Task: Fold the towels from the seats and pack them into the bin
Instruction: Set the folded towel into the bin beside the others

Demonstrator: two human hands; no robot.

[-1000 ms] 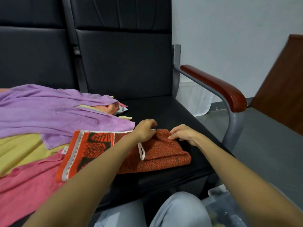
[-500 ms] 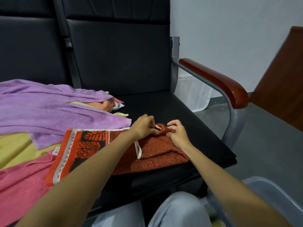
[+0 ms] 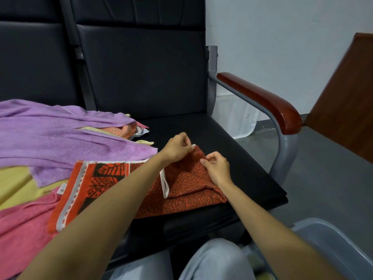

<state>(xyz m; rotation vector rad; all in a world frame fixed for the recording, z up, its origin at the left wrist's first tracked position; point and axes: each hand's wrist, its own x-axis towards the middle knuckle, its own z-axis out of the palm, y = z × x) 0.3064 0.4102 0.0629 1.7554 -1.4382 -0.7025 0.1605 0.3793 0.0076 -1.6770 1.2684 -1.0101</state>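
An orange-red patterned towel (image 3: 187,188) with a white-trimmed leaf border lies partly folded on the black seat (image 3: 238,158). My left hand (image 3: 177,147) pinches its far corner by the white edge, lifted a little off the seat. My right hand (image 3: 217,166) pinches the cloth just to the right of that corner. A pile of towels lies on the left seat: purple (image 3: 60,136) on top, yellow (image 3: 16,188) and pink (image 3: 24,229) beneath. The rim of a grey-blue plastic bin (image 3: 339,245) shows at the bottom right.
A red-brown armrest (image 3: 262,100) on a grey metal frame bounds the seat on the right. A brown wooden panel (image 3: 347,98) stands further right. My knees in light trousers (image 3: 212,259) are below the seat edge. Grey floor lies to the right.
My two hands came together at the towel's far corner and then lifted it slightly, the left now holding the white edge higher. The view tilted down, so the bin's rim shows more.
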